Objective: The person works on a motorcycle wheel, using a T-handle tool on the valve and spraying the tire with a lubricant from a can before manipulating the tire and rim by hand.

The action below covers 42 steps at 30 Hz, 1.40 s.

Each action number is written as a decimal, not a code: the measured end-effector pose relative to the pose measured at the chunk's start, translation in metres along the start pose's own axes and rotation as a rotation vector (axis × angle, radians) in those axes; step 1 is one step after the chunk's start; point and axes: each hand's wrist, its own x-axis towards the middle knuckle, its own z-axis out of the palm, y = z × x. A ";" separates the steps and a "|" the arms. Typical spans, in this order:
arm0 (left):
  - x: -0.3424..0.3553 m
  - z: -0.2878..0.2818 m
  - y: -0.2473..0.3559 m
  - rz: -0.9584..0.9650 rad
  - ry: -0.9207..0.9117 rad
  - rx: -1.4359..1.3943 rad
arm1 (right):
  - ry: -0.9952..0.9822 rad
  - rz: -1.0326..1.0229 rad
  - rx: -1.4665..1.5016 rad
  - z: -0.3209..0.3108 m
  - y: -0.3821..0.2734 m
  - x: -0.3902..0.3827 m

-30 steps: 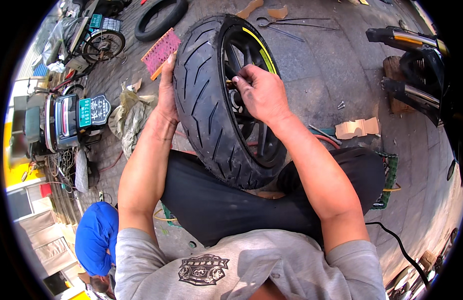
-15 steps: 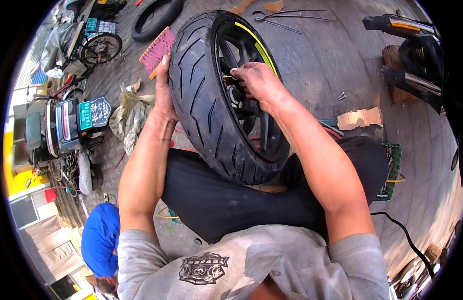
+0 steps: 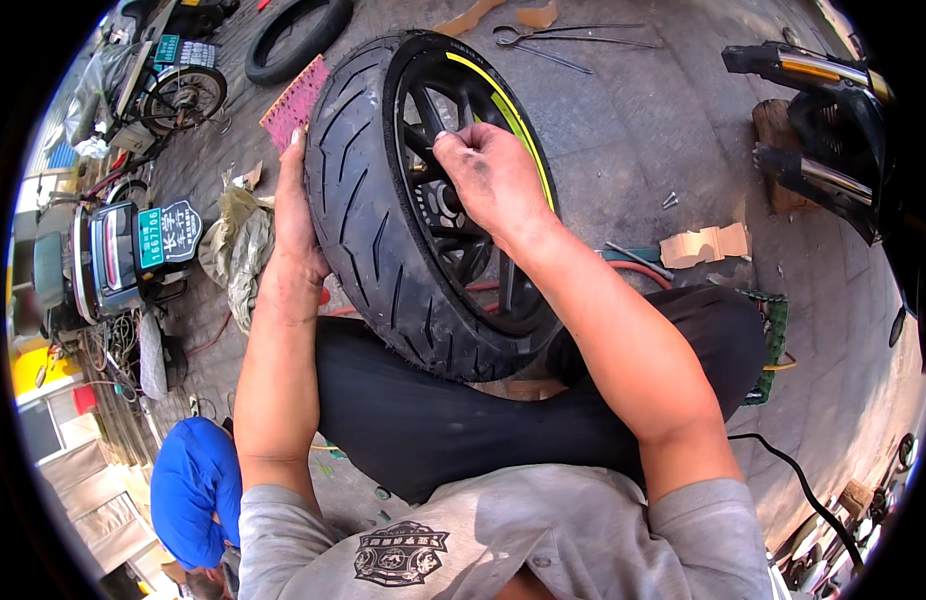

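Note:
A motorcycle wheel with a black treaded tyre [image 3: 358,235] stands tilted between my bent legs; its black spoked rim [image 3: 505,285] carries a yellow stripe. My left hand [image 3: 296,225] grips the tyre's outer left side, thumb up along the tread and the other fingers hidden. Over the rim's upper opening, my right hand [image 3: 491,180] has its fingers closed in a pinch. Whatever lies in that pinch is hidden. Beyond the tyre's upper left edge shows a pink, hole-dotted block [image 3: 293,100].
A loose tyre [image 3: 257,62] and long metal tongs [image 3: 573,38] lie ahead. To the right are bolts [image 3: 670,201], cardboard [image 3: 705,245], a wooden block [image 3: 783,150] and fork legs [image 3: 808,72]. Parked scooters [image 3: 118,250] and a person in blue [image 3: 191,490] are left.
The wheel shows slightly farther left, as does the surrounding scene. My right hand has moved left across the rim opening, still pinched. My left hand keeps its hold on the tyre.

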 end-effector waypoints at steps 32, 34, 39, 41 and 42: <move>0.012 -0.009 0.002 -0.161 0.207 -0.079 | -1.051 0.344 0.833 -0.159 -0.070 -0.035; 0.011 -0.003 0.003 -0.180 0.241 -0.084 | -0.900 0.463 0.870 -0.161 -0.075 -0.041; 0.014 -0.005 0.002 -0.153 0.185 -0.078 | -0.416 0.781 0.880 -0.140 -0.059 -0.040; 0.014 -0.006 0.002 -0.144 0.178 -0.085 | -0.436 0.784 0.907 -0.129 -0.043 -0.037; 0.014 -0.002 0.002 -0.135 0.209 -0.072 | -0.427 0.767 0.925 -0.126 -0.036 -0.040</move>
